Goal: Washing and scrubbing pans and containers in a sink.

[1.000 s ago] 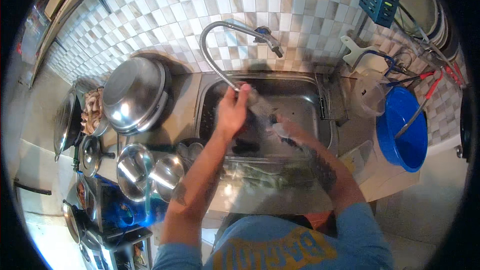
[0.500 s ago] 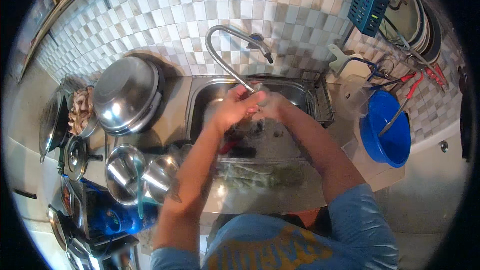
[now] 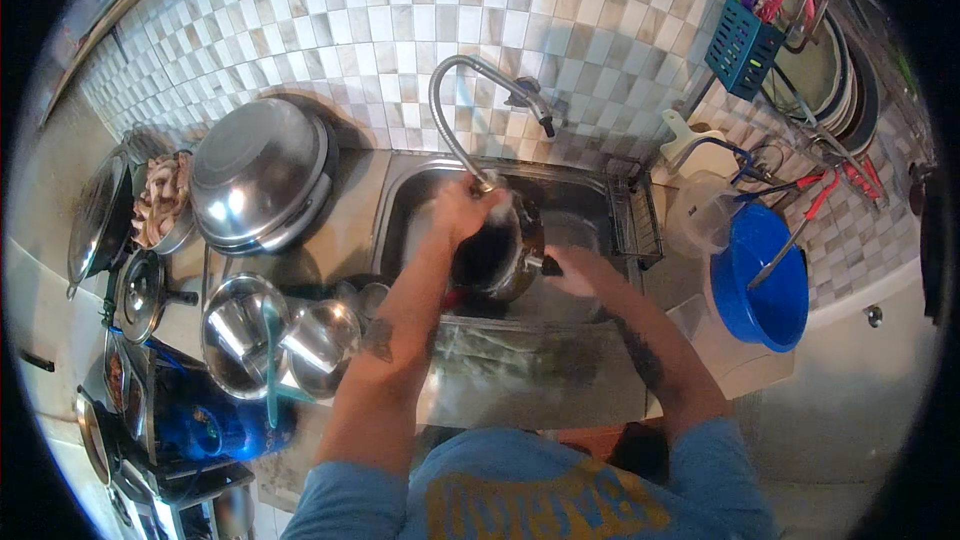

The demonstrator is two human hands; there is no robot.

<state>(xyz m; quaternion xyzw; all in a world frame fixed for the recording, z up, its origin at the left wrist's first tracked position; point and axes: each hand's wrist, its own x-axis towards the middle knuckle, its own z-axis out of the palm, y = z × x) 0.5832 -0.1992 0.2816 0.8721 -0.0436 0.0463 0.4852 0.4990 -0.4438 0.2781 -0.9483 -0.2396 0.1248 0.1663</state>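
A bendy metal faucet hose point(image 3: 440, 110) arches from the wall down into the sink point(image 3: 590, 313). My left hand point(image 3: 462, 212) is closed round its lower end, where pale water shows by the fingers. Below it, tilted in the sink, is a dark-looking pot point(image 3: 488, 258) with a metallic rim. My right hand point(image 3: 578, 272) grips the pot's short black handle point(image 3: 548, 266) on its right side. Something red, partly hidden by my left forearm, lies beside the pot. The pot's contents are too dark to make out.
Left of the sink stand a large upturned metal basin point(image 3: 250, 175), a steel bowl point(image 3: 222, 340) with utensils and a lidded pan point(image 3: 143, 295). A wire rack point(image 3: 645, 220) hangs at the sink's right end. Further right is a blue basin point(image 3: 735, 280) with a red-handled tool.
My hands, together under the hose before, are now apart. The left has stayed at the hose end; the right has moved down and right onto the pot handle. The pot now shows tilted.
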